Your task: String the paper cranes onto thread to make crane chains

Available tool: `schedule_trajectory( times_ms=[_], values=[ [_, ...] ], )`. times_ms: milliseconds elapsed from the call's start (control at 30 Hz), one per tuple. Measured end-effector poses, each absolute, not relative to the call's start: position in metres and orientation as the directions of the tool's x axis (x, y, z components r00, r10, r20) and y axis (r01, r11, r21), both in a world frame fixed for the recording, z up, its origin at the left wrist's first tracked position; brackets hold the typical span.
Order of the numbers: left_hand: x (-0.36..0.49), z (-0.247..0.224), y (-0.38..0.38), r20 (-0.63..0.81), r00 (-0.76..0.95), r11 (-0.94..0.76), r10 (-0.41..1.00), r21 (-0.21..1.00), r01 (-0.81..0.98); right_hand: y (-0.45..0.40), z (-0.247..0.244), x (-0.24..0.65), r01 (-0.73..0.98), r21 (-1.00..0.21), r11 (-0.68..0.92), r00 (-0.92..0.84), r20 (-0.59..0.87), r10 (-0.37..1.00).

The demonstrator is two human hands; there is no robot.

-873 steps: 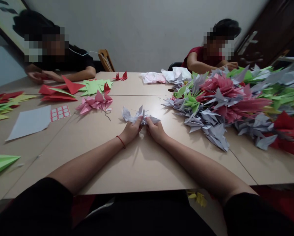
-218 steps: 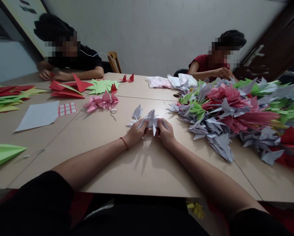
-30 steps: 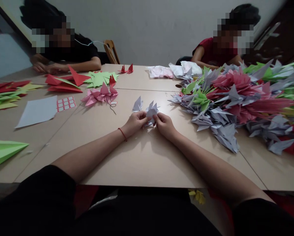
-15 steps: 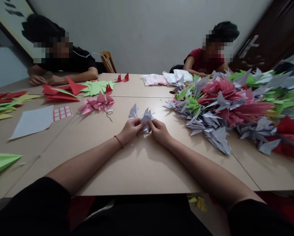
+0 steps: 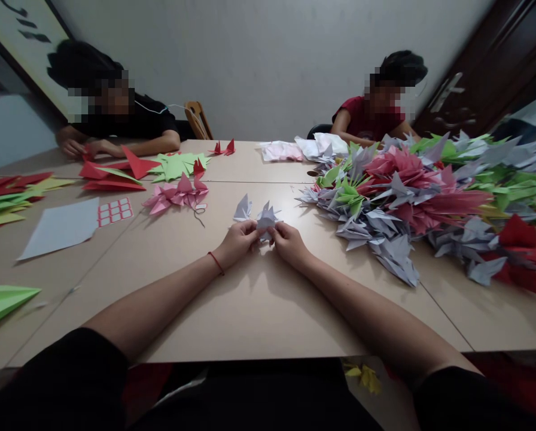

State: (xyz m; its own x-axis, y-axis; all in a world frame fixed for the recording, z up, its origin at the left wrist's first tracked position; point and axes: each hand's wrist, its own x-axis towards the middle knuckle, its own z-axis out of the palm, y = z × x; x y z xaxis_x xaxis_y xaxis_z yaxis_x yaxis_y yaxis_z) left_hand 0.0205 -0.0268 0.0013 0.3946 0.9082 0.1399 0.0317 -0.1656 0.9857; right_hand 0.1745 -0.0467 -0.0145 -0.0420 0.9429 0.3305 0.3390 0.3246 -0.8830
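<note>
My left hand point(image 5: 240, 240) and my right hand point(image 5: 290, 243) meet over the middle of the table, both closed on one pale lilac paper crane point(image 5: 267, 218). The left thumb and fingers pinch its left side, the right ones its right side. Some of its lower folds are covered by my fingers. Just behind my left hand, a second pale paper crane point(image 5: 243, 208) rests on the tabletop, apart from my fingers. A thin red cord circles my left wrist.
A large heap of folded paper cranes point(image 5: 411, 191) spreads across the right side. Pink cranes point(image 5: 177, 194), a sticker sheet point(image 5: 115, 212), white paper point(image 5: 60, 228) and a green folded sheet point(image 5: 8, 302) lie leftward. Two people sit opposite. White packets point(image 5: 280, 151) lie at the back.
The crane in my hands has turned slightly and its points look more spread. The whole view has shifted a little. The person at the far left now shows something red at the fingers.
</note>
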Motion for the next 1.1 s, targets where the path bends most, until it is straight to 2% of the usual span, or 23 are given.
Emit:
schedule_trajectory(
  times_ms=[300,533,767,933,1100],
  values=[
    [0.021,0.000,-0.026,0.139,0.344,-0.153,0.928,0.988,0.014,-0.045,-0.017,0.169,0.296,-0.889,0.351,-0.064,0.348,0.935],
    [0.022,0.008,-0.030,0.215,0.301,-0.212,0.929,0.976,-0.040,-0.050,-0.013,0.173,0.371,-0.832,0.413,-0.161,0.381,0.911],
    [0.022,0.008,-0.027,0.175,0.204,-0.155,0.963,0.982,-0.112,-0.058,-0.006,0.172,0.413,-0.812,0.411,-0.164,0.378,0.911],
    [0.024,0.004,-0.024,0.095,0.232,-0.062,0.968,0.987,-0.147,-0.056,-0.005,0.170,0.328,-0.881,0.341,-0.125,0.317,0.940],
    [0.024,0.010,-0.034,0.083,0.337,-0.067,0.938,0.996,-0.061,-0.048,-0.005,0.175,0.195,-0.948,0.251,-0.060,0.243,0.968]
  ],
)
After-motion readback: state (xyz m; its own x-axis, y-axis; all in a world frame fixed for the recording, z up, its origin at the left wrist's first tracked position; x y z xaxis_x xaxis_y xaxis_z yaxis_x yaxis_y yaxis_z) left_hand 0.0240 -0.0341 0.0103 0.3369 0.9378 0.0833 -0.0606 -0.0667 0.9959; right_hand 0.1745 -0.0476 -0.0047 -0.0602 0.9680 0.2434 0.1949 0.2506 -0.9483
